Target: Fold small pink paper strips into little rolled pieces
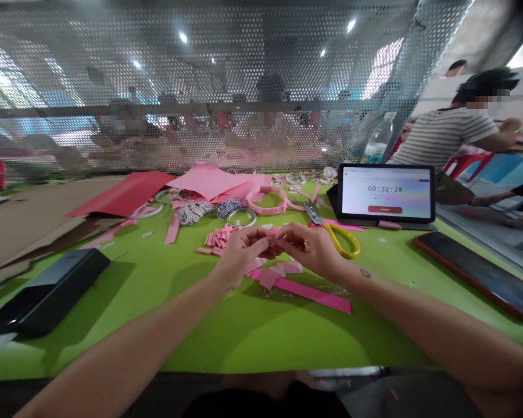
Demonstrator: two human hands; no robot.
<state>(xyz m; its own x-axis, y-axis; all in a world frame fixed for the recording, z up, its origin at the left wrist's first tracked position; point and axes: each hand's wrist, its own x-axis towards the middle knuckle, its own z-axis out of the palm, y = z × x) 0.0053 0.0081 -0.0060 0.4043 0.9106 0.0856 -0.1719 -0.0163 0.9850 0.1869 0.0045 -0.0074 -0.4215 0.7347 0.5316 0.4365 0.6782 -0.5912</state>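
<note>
Pink paper piece (272, 239) sits pinched between your left hand (239, 253) and right hand (312, 248), just above the green mat (244, 331); pull unevenly and you could tear it, or drop it among the cut strips (219, 238).

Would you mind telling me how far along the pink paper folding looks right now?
Done: a pile of folded pink pieces lies behind the hands, with a pink paper ring further back. In hand: the left hand and right hand pinch a small pink piece between them. Left, probably: a long pink strip lies flat on the green mat.
</note>
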